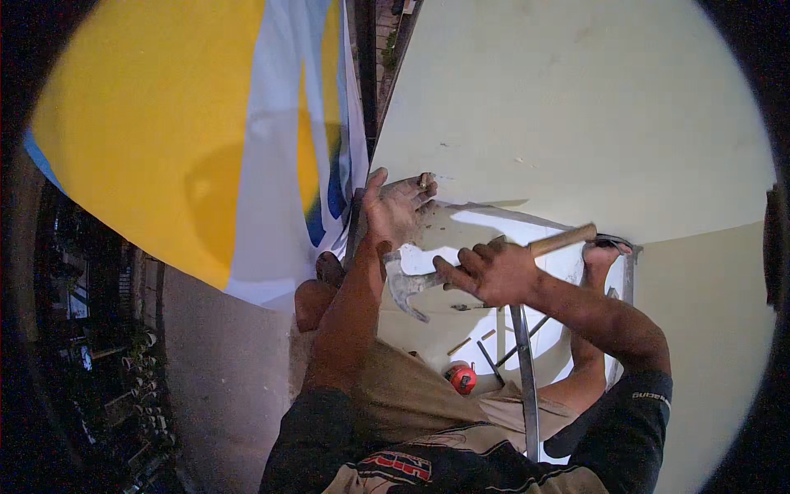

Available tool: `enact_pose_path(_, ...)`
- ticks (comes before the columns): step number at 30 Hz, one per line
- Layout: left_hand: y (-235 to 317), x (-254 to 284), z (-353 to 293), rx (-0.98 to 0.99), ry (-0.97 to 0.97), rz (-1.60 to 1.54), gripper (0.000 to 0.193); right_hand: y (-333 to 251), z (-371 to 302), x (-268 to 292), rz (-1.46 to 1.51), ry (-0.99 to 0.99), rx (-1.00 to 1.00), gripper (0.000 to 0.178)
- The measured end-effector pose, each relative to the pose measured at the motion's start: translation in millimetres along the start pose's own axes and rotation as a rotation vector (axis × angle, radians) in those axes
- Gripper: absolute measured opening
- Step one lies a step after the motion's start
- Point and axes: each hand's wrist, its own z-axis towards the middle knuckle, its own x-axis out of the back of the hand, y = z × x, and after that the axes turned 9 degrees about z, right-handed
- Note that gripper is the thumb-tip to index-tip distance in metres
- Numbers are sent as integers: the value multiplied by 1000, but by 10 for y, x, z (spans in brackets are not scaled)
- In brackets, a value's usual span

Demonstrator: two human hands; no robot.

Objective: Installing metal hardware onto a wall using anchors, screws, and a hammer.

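My right hand (498, 273) is closed around the wooden handle of a claw hammer (409, 285), just below its grey metal head. The handle's end (568, 239) sticks out to the right, and the head points left toward my left forearm. My left hand (397, 207) is held palm up with the thumb apart from the fingers, by the lower left corner of a large pale panel (576, 107). A small brownish spot shows at its fingers; I cannot tell what it is. Below the right hand, a long metal strip (525, 370) runs toward my body.
A red tape measure (462, 379) lies between my legs, near several thin dark and wooden sticks (485, 354). On the left hangs a yellow, white and blue printed sheet (164, 123). My sandalled right foot (602, 251) rests at the frame's corner. Plants (144, 387) stand far left.
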Motion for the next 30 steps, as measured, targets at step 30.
enact_pose_path(30, -147, -236, -59, -176, 66, 121, 85, 339, 10, -91, 10, 102, -488, 40)
